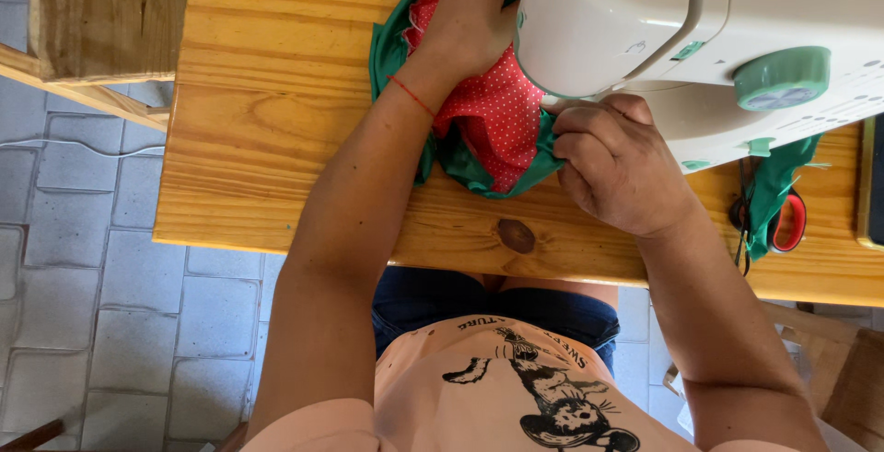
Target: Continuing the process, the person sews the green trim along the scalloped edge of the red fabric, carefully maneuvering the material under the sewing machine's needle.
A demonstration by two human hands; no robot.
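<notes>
Left hand [470, 24] presses flat on red dotted fabric [497, 116] at twelve o'clock; right hand [617, 167] pinches its green edge [479, 176] beside the sewing machine [663, 38]; seam progress hidden

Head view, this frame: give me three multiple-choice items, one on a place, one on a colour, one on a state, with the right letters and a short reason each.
1. Where do the red-handled scissors lie?
A. on the wooden table, at the person's right of the sewing machine
B. on the tiled floor
C. in the left hand

2. What colours is the fabric under the hands?
A. blue and yellow
B. red with white dots, and green
C. plain white

3. What is the right hand doing?
A. lying flat and open on the table
B. hanging off the table edge
C. curled, pinching the fabric edge near the machine

Answers: 1 A, the scissors rest on the tabletop beside a green scrap. 2 B, dotted red cloth lies over green. 3 C, the fingers are bent onto the fabric while the left hand presses the cloth.
</notes>
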